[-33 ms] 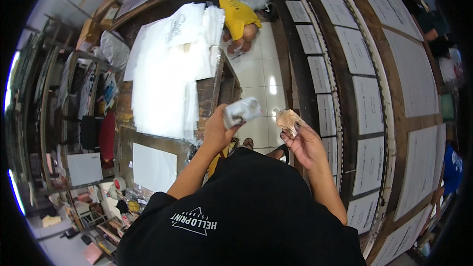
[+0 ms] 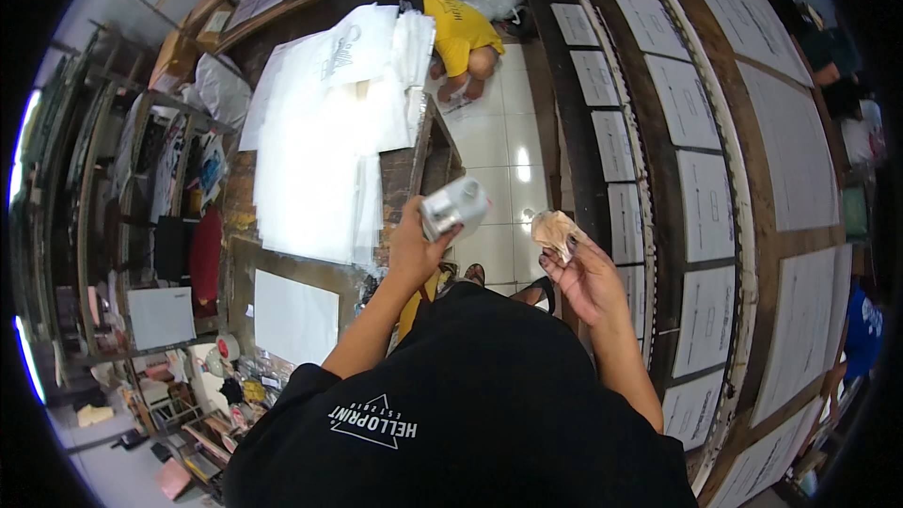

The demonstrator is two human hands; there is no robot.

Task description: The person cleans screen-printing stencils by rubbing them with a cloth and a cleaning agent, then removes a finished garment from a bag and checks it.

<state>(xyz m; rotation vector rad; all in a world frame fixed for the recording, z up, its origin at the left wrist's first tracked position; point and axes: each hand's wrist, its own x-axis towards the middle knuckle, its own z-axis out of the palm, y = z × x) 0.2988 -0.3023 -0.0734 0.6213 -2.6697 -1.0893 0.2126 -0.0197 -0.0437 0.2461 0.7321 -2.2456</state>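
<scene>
One table (image 2: 399, 171) stands at left; past its right edge, your left hand (image 2: 414, 246) clasps the pale container (image 2: 457, 205); your right hand (image 2: 585, 280) pinches a crumpled tan wad (image 2: 555, 229). Best hold the container steady, the wad bunched.

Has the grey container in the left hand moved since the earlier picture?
Yes, the grey container sits slightly farther left, closer to the stack of white sheets.

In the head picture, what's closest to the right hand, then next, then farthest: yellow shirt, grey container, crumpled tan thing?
1. Crumpled tan thing: held in the right hand.
2. Grey container: to its left, in the left hand.
3. Yellow shirt: far ahead, near the picture's top.
</scene>
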